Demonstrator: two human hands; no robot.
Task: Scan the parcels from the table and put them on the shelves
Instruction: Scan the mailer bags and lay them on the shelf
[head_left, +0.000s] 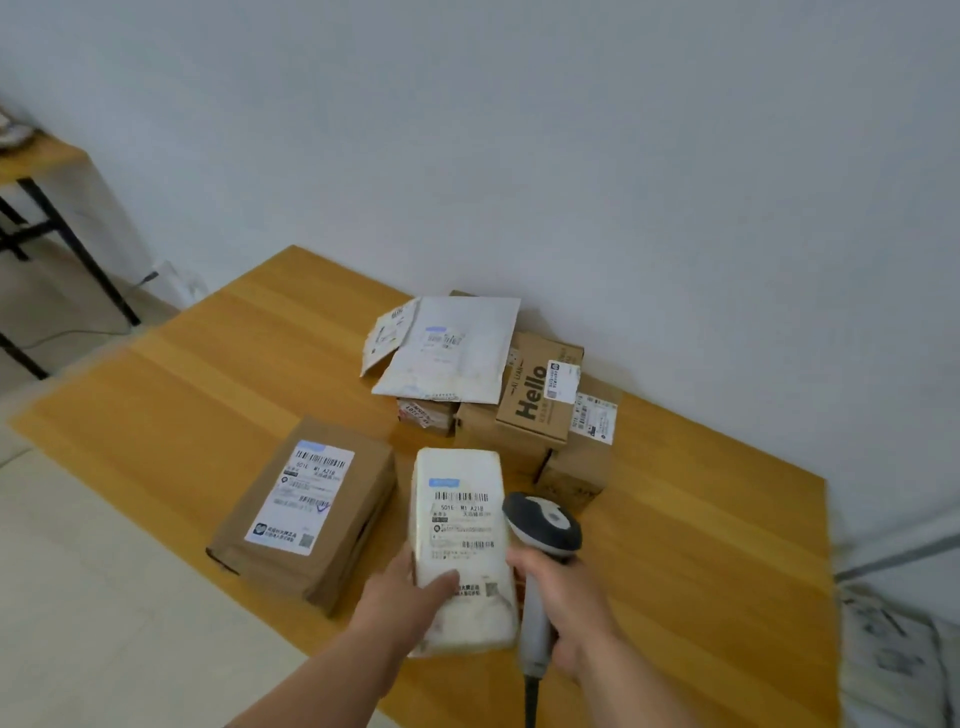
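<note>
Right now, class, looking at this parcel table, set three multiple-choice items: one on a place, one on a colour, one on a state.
1. Where does the brown parcel lie?
A. left of the white parcel
B. on the stack
C. on the floor

2. What colour is the table?
A. grey
B. honey-yellow wood
C. black

3. What does the right hand hold?
A. nothing
B. tape
C. the scanner

Answers: 1 A, it lies flat beside the white parcel held by the left hand. 2 B, wood grain shows. 3 C, fingers wrap its handle.
</note>
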